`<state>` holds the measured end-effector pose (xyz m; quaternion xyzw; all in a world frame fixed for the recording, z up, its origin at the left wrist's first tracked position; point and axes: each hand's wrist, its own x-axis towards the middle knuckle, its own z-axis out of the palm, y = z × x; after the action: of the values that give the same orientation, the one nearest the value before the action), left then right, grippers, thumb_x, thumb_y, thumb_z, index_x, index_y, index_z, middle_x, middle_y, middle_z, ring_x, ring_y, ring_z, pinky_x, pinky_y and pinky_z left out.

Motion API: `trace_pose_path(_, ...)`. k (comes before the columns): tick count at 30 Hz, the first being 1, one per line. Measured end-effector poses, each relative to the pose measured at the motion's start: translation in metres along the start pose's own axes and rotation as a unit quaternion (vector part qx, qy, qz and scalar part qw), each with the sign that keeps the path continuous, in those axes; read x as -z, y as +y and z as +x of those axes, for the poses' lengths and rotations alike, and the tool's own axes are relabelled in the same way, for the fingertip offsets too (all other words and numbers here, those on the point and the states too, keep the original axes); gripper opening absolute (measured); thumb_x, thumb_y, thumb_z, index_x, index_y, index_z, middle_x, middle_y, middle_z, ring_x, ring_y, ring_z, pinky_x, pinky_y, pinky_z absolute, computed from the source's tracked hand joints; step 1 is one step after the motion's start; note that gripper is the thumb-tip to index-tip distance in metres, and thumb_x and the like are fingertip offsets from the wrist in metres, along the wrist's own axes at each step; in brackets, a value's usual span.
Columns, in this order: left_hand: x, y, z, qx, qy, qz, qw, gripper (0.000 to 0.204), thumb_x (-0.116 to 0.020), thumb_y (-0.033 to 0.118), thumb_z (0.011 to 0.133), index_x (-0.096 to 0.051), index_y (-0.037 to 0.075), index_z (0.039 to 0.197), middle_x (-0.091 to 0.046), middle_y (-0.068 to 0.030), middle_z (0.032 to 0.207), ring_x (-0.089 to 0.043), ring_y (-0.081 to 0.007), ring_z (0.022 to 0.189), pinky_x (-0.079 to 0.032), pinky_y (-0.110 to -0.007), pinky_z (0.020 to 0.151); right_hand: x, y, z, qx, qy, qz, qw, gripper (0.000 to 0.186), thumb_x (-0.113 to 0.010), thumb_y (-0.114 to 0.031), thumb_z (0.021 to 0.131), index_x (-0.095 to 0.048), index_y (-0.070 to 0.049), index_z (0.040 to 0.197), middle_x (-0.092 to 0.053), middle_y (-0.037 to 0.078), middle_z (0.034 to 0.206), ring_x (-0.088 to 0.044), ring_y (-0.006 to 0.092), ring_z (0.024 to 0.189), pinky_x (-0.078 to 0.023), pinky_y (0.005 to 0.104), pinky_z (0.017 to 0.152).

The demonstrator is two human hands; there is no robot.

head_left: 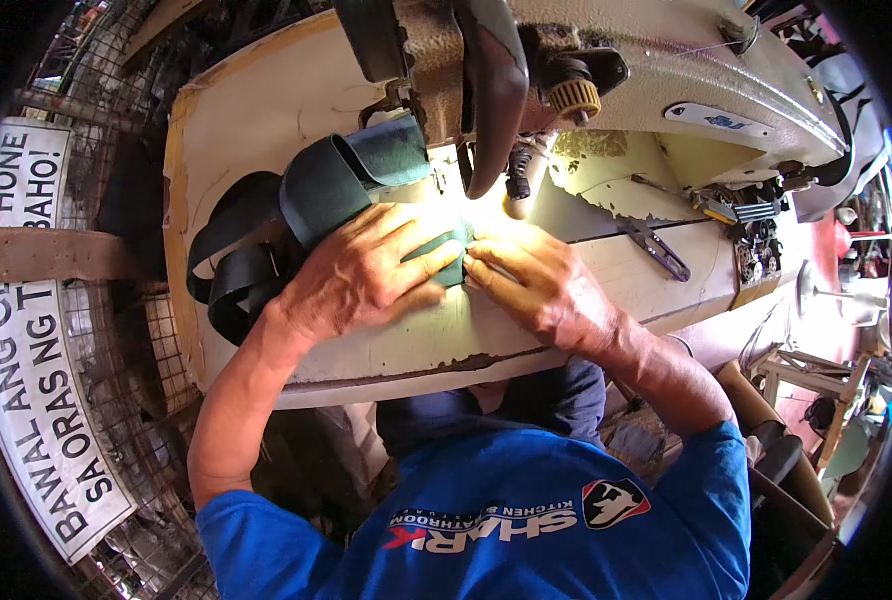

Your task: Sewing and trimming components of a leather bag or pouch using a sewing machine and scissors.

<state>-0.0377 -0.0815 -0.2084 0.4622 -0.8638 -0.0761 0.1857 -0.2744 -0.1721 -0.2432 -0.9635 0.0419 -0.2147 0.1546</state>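
Observation:
A dark green piece that looks like leather (325, 188) lies at the sewing machine (436, 85), its broad band looping up on the left side. Black straps (234, 240) curl beside it. My left hand (361, 265) rests palm down on the green piece, fingers spread and stretched toward the lit needle area, thumb apart and slightly blurred. Close to it, my right hand (531, 272) pinches the near right edge of the same piece, fingertips pressed together. Glare and the machine head hide the needle and the stitching spot.
Right of my hands, a dark metal tool (656, 248) and a box cutter (726, 210) lie on the pale machine table (406, 350). Several metal bobbin parts (756, 258) sit by its right end. A wire mesh with a white sign (41, 330) stands left.

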Motion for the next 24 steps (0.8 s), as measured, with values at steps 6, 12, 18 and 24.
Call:
trace_pose_path(6, -0.004, 0.0, -0.002, 0.0, 0.026, 0.005, 1.0, 0.043, -0.074, 0.028, 0.079, -0.065, 0.004, 0.115, -0.061, -0.014, 0.122, -0.058, -0.0301, 0.112, -0.047, -0.041, 0.098, 0.005, -0.006, 0.004, 0.05, 0.007, -0.076, 0.996, 0.044, -0.064, -0.011, 0.071, -0.065, 0.004, 0.113, -0.061, 0.018, 0.118, -0.061, 0.0336, 0.113, -0.052, 0.0438, 0.094)
trace_pose_path(12, -0.002, -0.004, 0.003, 0.001, 0.036, 0.013, 0.999, 0.04, -0.073, 0.025, 0.079, -0.066, 0.004, 0.112, -0.063, -0.0129, 0.118, -0.059, -0.029, 0.111, -0.047, -0.04, 0.1, 0.0, -0.001, 0.005, 0.052, 0.024, -0.069, 0.996, 0.049, -0.06, -0.016, 0.068, -0.063, 0.006, 0.111, -0.061, 0.017, 0.116, -0.061, 0.0315, 0.11, -0.051, 0.0421, 0.096)
trace_pose_path(18, -0.002, -0.011, 0.003, 0.008, 0.024, 0.006, 1.0, 0.043, -0.074, 0.023, 0.078, -0.064, 0.002, 0.114, -0.062, -0.0132, 0.12, -0.057, -0.0294, 0.114, -0.046, -0.041, 0.102, 0.0, 0.009, 0.012, 0.055, 0.013, -0.055, 0.997, 0.046, -0.06, -0.016, 0.072, -0.061, 0.005, 0.113, -0.061, 0.015, 0.111, -0.061, 0.0305, 0.104, -0.052, 0.0402, 0.087)
trace_pose_path(24, -0.001, -0.01, 0.004, 0.022, 0.026, -0.005, 0.999, 0.05, -0.076, 0.021, 0.075, -0.061, 0.0, 0.118, -0.062, -0.015, 0.119, -0.056, -0.0305, 0.116, -0.046, -0.041, 0.102, 0.006, 0.011, 0.021, 0.006, -0.076, 0.037, 0.996, 0.03, -0.057, -0.014, 0.078, -0.057, 0.0, 0.105, -0.058, 0.014, 0.109, -0.06, 0.0304, 0.1, -0.053, 0.0392, 0.084)
